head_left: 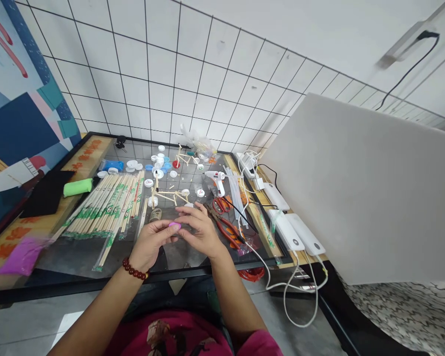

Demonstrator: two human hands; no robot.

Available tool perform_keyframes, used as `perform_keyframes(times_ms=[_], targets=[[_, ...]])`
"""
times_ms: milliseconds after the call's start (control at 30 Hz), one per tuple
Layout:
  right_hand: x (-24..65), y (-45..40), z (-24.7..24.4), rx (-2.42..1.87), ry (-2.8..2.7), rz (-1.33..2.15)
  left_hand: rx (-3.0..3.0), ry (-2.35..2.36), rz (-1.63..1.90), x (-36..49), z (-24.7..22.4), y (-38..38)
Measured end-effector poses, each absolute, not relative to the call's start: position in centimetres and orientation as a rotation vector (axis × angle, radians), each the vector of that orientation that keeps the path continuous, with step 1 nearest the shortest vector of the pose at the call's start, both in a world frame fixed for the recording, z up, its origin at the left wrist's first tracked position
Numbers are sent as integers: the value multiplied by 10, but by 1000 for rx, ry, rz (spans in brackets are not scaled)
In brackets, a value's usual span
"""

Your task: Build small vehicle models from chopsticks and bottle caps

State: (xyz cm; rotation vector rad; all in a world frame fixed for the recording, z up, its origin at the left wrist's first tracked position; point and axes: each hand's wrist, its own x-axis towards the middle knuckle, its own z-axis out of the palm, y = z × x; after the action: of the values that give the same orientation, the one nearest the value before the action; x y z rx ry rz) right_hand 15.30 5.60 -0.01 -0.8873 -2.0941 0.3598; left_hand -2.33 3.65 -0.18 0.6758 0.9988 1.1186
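Between the fingertips of both hands is a small purple piece of clay (174, 225), above the table's front part. My left hand (153, 241), with a beaded bracelet at the wrist, pinches its left side. My right hand (200, 230) has its thumb and a finger at the right side of the piece, the other fingers loosely bent. Just beyond the hands stands a stick frame (170, 194) with white caps at its ends. A second stick frame (185, 157) is farther back, beside a red cap (175, 163).
Wrapped chopsticks (104, 207), a green clay roll (77, 187) and a purple packet (24, 254) lie left. Loose white caps (132, 164) are at the back. A glue gun (218, 182), red-handled pliers (226, 230), glue sticks (235, 193), cables and white power banks (286, 230) lie right.
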Motion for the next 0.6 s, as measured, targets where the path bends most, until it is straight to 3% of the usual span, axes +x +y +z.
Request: perform_keyframes(times_ms=[233, 600], targets=[[153, 55, 0, -874, -2062, 315, 797, 1054, 1139, -24, -4, 34], [175, 109, 17, -987, -1381, 680, 1245, 1429, 1593, -70, 13, 84]])
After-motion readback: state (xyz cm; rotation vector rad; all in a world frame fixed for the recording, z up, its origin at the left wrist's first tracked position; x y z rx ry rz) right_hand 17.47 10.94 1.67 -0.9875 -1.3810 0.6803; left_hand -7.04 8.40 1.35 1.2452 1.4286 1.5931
